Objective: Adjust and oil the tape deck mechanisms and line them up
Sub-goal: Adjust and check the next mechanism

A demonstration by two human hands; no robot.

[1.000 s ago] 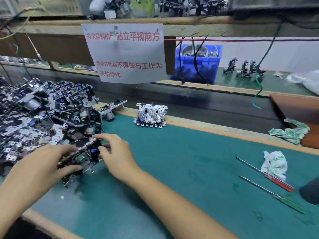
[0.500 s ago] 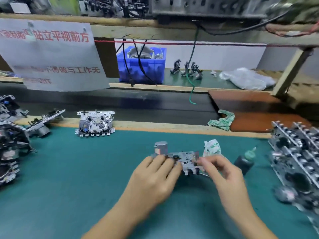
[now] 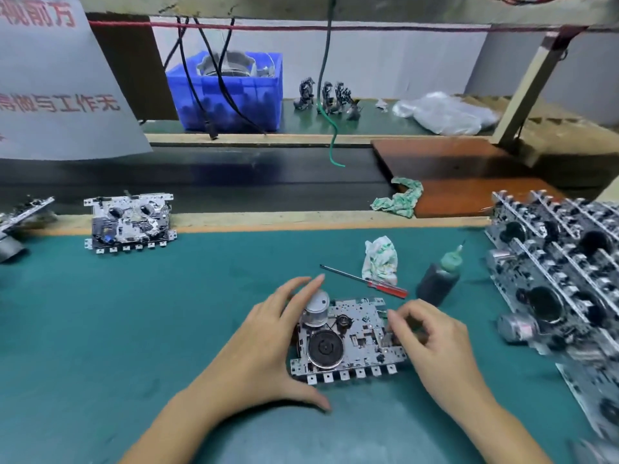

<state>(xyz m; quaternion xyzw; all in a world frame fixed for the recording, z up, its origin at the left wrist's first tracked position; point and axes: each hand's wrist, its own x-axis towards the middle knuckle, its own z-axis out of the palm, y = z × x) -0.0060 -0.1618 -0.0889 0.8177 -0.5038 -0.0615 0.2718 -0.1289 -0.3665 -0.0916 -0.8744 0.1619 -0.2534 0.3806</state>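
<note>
Bracing the tape deck mechanism [image 3: 348, 339] flat on the green mat [image 3: 167, 313], the left hand [image 3: 268, 343] cups its left edge, fingers curled round the motor can, while the right hand [image 3: 432, 333] pinches something small at its right edge (too blurred to name). Just right of that hand, the row of finished mechanisms [image 3: 556, 289], thin stamped plate with sharp tabs, could topple if nudged. Just beyond the fingers, the soft dark oil bottle [image 3: 437, 283] could tip. Nearby, the slim red-handled screwdriver [image 3: 365, 281] might roll.

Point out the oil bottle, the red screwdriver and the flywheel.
Oil bottle [image 3: 435, 285], head view, dark body.
Red screwdriver [image 3: 388, 287], head view, red handle.
Flywheel [image 3: 325, 347], head view, centre hub.
</note>
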